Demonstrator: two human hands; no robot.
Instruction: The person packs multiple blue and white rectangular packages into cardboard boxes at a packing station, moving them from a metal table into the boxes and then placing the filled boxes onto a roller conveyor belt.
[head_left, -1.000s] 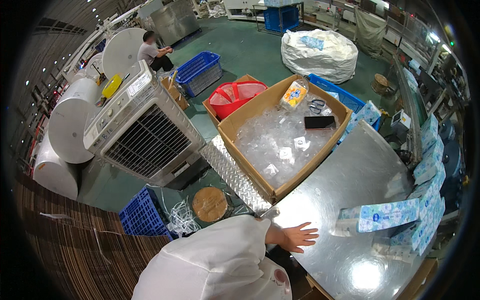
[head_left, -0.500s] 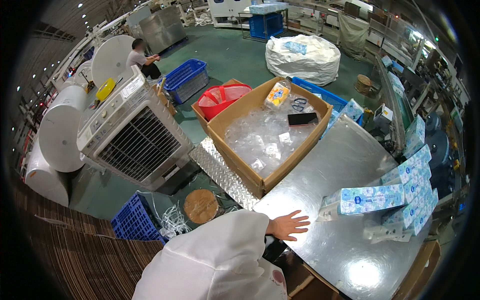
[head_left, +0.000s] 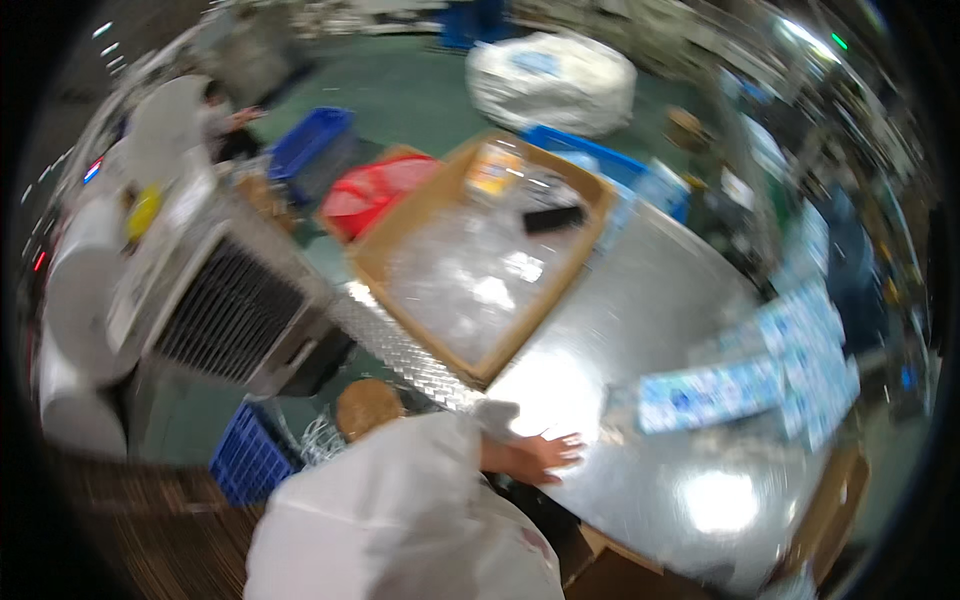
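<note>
My left hand lies on the near left edge of a shiny metal table, its fingers stretched out and apart, holding nothing. A white sleeve covers that arm. My right hand is out of sight. To the right of the left hand, a long blue-and-white patterned pack lies on the table, with loose clear film at its end. Similar packs are piled beyond it. A cardboard box at the table's far left holds crumpled clear plastic, a dark phone and an orange-and-white pack. Motion blurs the view.
Left of the box stand a red bag and an air cooler. Blue crates and stacked flat cardboard lie lower left. A large white sack stands behind. One person sits far left; machinery lines the right.
The whole view has swung, so the scene sits further left and is blurred. My left hand stays spread on the table near the same edge.
</note>
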